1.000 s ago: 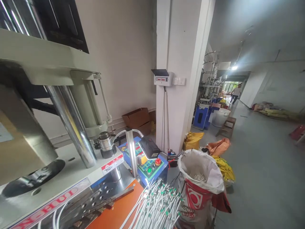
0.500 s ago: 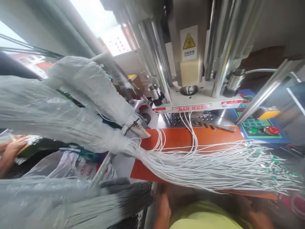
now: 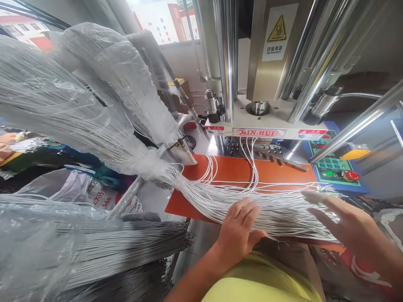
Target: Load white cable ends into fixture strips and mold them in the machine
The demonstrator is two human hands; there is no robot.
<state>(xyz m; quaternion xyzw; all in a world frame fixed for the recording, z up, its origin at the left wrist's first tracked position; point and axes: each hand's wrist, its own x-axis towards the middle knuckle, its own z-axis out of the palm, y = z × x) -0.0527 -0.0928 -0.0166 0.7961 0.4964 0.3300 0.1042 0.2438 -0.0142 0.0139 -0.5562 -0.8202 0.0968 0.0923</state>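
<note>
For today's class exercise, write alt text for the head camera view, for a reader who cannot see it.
A person's left hand and right hand lie spread on a bundle of white wires across an orange work surface, below a MIN-HUI vertical press. Plastic-wrapped wire bundles fill the left side.

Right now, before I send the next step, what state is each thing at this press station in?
left hand: open, fingers on the white wires
right hand: open, fingers spread near the green-tipped wire ends
white wire bundle: gathered at its left end, fanned out rightward
orange pad: flat, under the wires
plastic-wrapped wire bundles: bagged, heaped at left
red emergency-stop button: cannot tell whether pressed
</note>
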